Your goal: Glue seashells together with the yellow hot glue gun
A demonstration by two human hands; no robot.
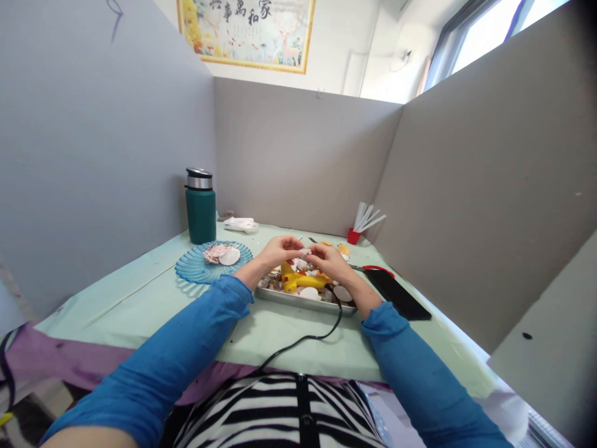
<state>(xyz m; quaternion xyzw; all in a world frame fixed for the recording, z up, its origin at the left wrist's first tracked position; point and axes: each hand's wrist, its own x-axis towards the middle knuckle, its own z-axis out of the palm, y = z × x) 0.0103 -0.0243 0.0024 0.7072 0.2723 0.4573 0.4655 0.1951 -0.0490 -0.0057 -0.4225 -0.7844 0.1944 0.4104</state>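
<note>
My left hand [281, 250] and my right hand [330, 260] meet above a metal tray [298, 302], fingertips pinched on a small whitish piece [305, 251] that looks like a shell. Its exact shape is too small to make out. Under my hands, a yellow glue gun [298, 281] lies across the tray on a heap of mixed shells. Its black cord [303, 339] runs over the tray's front rim towards me. Flat white discs [308, 293] lie among the shells. Left of the tray, a blue glass plate [189, 267] bears pinkish ribbed shells [217, 252] and a white disc.
A green bottle [201, 214] stands behind the plate, near a white plastic packet [241, 224]. To the right are a black flat slab [396, 295], red-handled scissors [380, 270] and a red cup [354, 236] of white sticks. Grey partitions [303, 149] enclose the table.
</note>
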